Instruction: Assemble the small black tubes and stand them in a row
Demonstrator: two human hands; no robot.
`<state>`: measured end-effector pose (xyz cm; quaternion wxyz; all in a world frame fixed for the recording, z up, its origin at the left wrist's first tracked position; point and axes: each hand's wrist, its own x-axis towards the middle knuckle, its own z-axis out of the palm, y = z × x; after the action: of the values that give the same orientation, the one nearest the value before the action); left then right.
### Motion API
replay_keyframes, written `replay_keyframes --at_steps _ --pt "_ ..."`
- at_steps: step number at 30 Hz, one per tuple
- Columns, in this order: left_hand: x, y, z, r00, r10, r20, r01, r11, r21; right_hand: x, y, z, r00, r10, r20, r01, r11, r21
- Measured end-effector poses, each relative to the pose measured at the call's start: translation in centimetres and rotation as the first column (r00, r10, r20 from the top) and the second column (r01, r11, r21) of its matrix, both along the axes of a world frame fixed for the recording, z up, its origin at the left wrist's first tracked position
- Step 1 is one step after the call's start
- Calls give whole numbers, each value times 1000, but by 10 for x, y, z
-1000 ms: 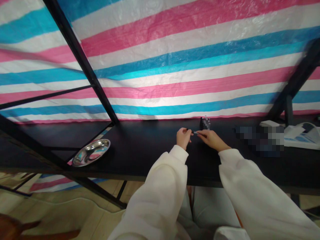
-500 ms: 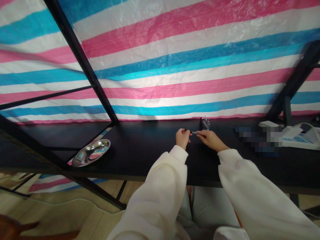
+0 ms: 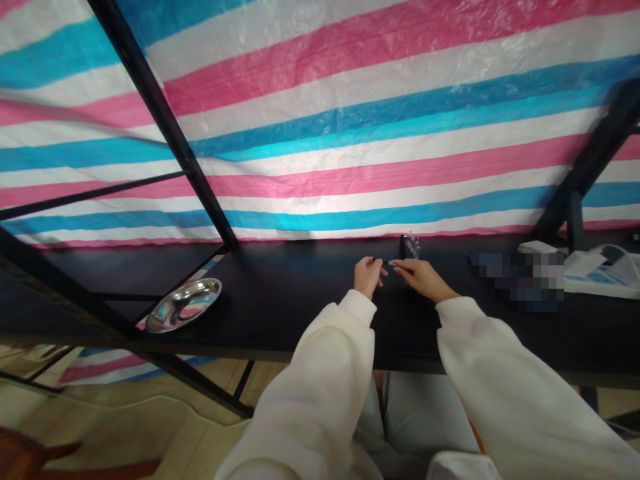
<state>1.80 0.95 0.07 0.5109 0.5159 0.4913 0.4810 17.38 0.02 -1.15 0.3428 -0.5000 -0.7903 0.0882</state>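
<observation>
My left hand (image 3: 369,276) and my right hand (image 3: 419,277) meet above the black table, fingers closed in pinches. Between them runs a thin, pen-like stick (image 3: 389,263), dark at the left and silvery at the right. Each hand pinches one end of it; its exact kind is too small to make out, and the fingers cover most of it. Just behind my right hand stands a small upright black object with clear, knobby pieces (image 3: 411,245), apart from the fingers.
A shiny steel dish (image 3: 186,305) lies at the left beside a black metal frame post (image 3: 165,123). At the right are a blurred-out dark bundle (image 3: 517,280) and a white box-like item (image 3: 600,283). Striped plastic sheeting (image 3: 350,167) hangs behind the black table (image 3: 280,300).
My left hand has shifted slightly right, closer to my right hand, and less of the stick shows between them. My right hand has hardly moved.
</observation>
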Motion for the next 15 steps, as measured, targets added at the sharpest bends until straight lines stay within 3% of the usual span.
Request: replay_keyframes --at_steps 11,15 --pt "0 4 -11 987 -76 -139 91 990 104 -1 -1 0 1000 -21 -5 21 998 -51" --pt "1 3 -10 988 -121 -98 127 990 60 -3 -4 2 996 -55 -64 49 994 -98"
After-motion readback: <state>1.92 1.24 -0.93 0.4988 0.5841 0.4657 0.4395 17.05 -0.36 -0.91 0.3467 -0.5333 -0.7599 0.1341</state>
